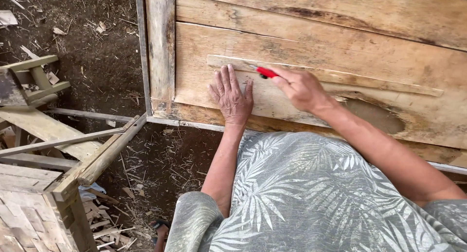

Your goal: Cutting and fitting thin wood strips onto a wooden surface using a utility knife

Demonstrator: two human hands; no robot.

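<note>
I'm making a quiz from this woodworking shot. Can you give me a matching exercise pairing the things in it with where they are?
Things:
1. left hand
2. red pencil
3. thin wooden strip
4. small wooden stool

Places:
A. on the dirt, far left
B. gripped in the right hand
C. pressed flat on the strip's left end
D. lying along the plank

Pairs: 1-C, 2-B, 3-D, 4-A

Thin pale wooden strip (340,77) lying flat along plank, red marker (266,72) tip touching it
</note>
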